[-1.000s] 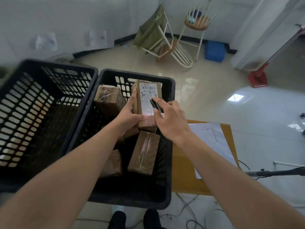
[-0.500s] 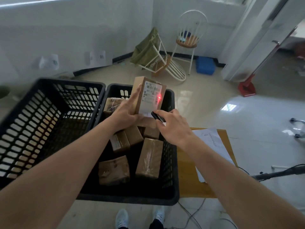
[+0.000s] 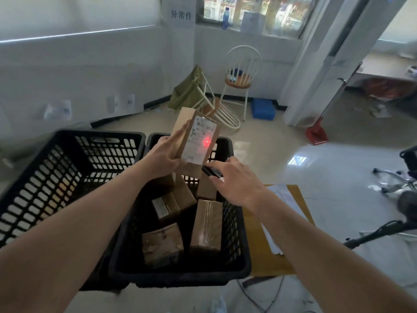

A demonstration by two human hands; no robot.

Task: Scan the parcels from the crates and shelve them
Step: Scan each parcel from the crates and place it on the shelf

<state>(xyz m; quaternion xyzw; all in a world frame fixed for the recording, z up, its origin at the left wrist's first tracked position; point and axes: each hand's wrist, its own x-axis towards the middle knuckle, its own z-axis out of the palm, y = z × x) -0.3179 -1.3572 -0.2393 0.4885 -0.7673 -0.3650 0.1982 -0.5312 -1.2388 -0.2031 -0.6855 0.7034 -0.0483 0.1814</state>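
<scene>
- Scanning: our left hand (image 3: 162, 154) grips the parcel (image 3: 195, 137) above the right crate (image 3: 234, 263).
- Our right hand (image 3: 234, 181) clasps the scanner (image 3: 211, 171).
- We should keep the red beam centred on the label.

Ahead of me a white wall (image 3: 90, 71) meets glossy pale floor (image 3: 293, 159). A white chair (image 3: 242, 73) stands below the window (image 3: 255, 12); another lies tipped beside it

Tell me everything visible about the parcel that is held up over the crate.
The parcel is a slim brown cardboard box with a white printed label facing the camera. A red scanner cross glows on the label. It stands tilted above the right crate. The left hand grips its left edge; the right hand aims a small black scanner below it.
</scene>
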